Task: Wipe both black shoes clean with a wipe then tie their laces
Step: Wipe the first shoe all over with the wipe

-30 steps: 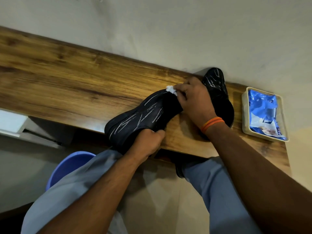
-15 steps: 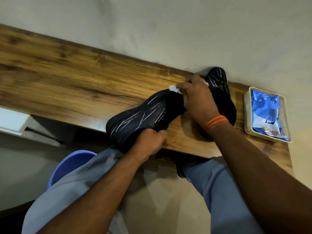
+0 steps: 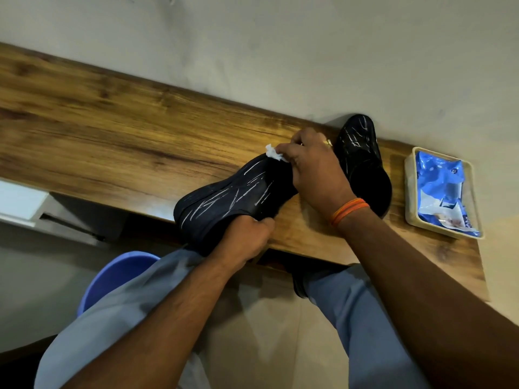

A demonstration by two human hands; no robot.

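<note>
A black shoe (image 3: 224, 200) streaked with white marks lies tilted over the front edge of the wooden shelf (image 3: 112, 141). My left hand (image 3: 247, 237) grips its near end from below. My right hand (image 3: 314, 169) holds a small white wipe (image 3: 273, 153) and presses it against the shoe's far end. The second black shoe (image 3: 362, 158), also streaked white, rests on the shelf against the wall, partly hidden behind my right hand. No laces show.
A cream tray (image 3: 410, 197) holding a blue pack of wipes (image 3: 438, 192) sits at the shelf's right end. A blue plastic stool (image 3: 118, 273) stands below on the left. My knees in light blue trousers are under the shelf edge.
My right hand with the wipe has shifted slightly up along the shoe's far end. My left hand keeps the same grip on the shoe.
</note>
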